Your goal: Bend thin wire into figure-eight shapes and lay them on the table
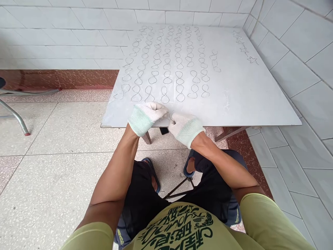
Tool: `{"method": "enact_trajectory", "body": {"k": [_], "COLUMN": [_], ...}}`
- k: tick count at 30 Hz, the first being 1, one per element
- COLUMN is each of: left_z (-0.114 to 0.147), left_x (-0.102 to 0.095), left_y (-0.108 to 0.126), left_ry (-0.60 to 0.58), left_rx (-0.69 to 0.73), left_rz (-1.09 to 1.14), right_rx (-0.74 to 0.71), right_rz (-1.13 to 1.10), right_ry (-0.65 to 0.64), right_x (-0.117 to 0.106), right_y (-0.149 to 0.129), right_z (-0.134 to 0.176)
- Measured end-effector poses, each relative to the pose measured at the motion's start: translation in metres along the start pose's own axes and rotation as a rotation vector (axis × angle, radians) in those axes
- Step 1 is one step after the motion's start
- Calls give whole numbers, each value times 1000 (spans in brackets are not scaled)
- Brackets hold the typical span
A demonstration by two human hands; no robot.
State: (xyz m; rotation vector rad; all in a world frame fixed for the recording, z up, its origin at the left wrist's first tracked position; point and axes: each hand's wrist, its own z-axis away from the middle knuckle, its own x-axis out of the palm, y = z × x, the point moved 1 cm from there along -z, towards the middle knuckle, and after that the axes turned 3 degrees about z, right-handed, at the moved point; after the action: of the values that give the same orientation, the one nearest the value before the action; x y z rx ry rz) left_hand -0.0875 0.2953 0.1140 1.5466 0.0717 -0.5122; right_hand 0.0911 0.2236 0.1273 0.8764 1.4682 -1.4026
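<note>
Just beyond, wire figure-eights (167, 77) in rows, stars (244, 50) far right, left fingers (161, 110) and right fingers (173, 122) clamped on thin wire (169, 116).

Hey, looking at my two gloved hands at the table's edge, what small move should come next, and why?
Probably a gentle bend of the thin wire: the left hand and right hand appear to pinch it close together, and figure-eight wire shapes lie in rows on the white table. Its present shape is too small to tell.
</note>
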Motion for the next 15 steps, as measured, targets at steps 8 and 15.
{"method": "enact_trajectory", "body": {"k": [8,15], "left_z": [1,-3], "left_x": [-4,-3], "left_y": [3,-6], "left_ry": [-38,-29], "left_rx": [30,-12], "left_rz": [5,29], "right_rx": [33,-28], "right_rz": [27,66], "right_ry": [-39,-8], "right_x": [-4,1], "right_y": [1,3], "right_z": [-2,-2]}}
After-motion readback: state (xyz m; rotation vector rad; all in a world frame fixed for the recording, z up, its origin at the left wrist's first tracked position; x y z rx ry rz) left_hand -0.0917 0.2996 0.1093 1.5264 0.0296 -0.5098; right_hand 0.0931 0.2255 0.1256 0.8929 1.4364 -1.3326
